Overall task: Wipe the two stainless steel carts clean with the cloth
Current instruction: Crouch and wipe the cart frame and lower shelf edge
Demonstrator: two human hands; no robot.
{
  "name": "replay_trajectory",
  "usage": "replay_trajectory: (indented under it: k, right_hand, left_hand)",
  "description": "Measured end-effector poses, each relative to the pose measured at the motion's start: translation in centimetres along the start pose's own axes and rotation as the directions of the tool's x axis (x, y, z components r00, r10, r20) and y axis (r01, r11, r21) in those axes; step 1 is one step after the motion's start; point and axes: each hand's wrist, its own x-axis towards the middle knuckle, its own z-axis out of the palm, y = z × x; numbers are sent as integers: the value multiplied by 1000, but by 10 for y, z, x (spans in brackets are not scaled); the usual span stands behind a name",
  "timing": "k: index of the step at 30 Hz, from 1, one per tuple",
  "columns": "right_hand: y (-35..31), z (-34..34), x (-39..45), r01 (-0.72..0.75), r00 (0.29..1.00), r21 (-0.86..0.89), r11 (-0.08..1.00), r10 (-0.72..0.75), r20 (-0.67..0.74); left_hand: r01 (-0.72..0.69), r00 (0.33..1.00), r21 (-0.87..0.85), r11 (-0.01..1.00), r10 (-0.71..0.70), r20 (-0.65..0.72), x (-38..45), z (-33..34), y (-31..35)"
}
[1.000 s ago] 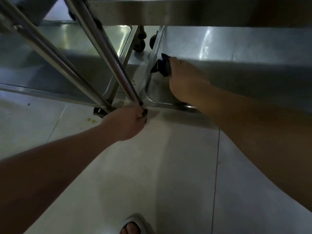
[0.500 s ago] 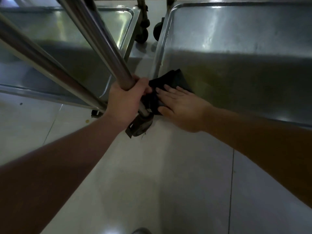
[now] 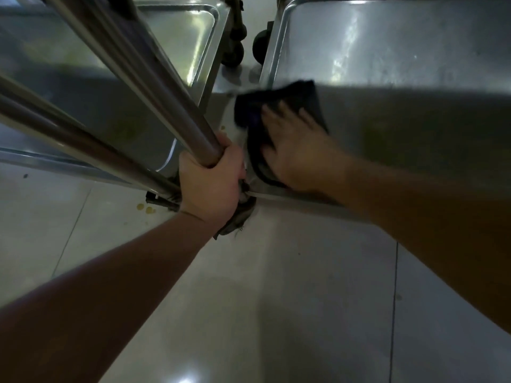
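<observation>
Since the earlier frame the right hand has slid the dark folded cloth farther up the bottom shelf of the right stainless steel cart, away from its near corner. Its fingers lie straight, pressing the cloth flat. The left hand is clenched round the shiny round steel post at that corner, left of the cloth. Best to keep even pressure and overlapping strokes along the rim; the left stainless steel cart waits beyond the post.
</observation>
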Motion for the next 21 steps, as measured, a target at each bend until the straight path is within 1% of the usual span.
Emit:
replay_trajectory:
  k: [2,3,4,5,6,8,9,11,12,14,15,17,21]
  right_hand:
    - [4,7,-46,201,978,23,979,-202,57]
    - [14,6,-58,272,954,49,961,-276,114]
    - [26,2,-60,305,937,66,950,-312,155]
    - [37,-4,-54,301,939,55,952,-306,157]
    - [46,-9,-42,261,956,32,965,-263,131]
    - [63,-20,-5,104,994,-2,995,-104,39]
    - [69,-26,16,11,1000,2,1000,-11,2]
    - [75,-35,56,-153,987,52,987,155,-30]
    - [72,-36,74,-221,974,81,972,224,-25]
    - [57,-35,101,-310,950,125,942,311,13]
    - [47,-34,109,-326,945,139,935,325,30]
    - [32,-29,112,-292,956,150,945,291,31]
    - [17,-13,63,-91,996,101,991,89,26]
  left_hand:
    - [1,1000,-22,1000,-1,-12,-1,2,-1]
    - [0,1000,-20,1000,-1,-17,-1,2,-1]
    - [-1,1000,-9,1000,1,-19,-2,2,-1]
    - [-3,1000,4,1000,3,-17,-2,1,-2]
    - [-8,1000,15,1000,8,-14,-2,1,-2]
    - [-13,1000,33,999,13,-8,-3,0,-3]
    - [-12,1000,40,999,12,-7,-3,-1,-3]
    - [-7,1000,47,999,8,-8,-3,-1,-2]
    - [-7,1000,46,999,7,-6,-3,-1,-2]
    - [-1,1000,41,999,1,7,-3,-2,-2]
    - [4,1000,35,999,-5,14,-2,-3,-2]
    - [6,1000,30,1000,-7,20,-2,-4,-2]
    - [-7,1000,61,998,5,22,-1,-4,-3]
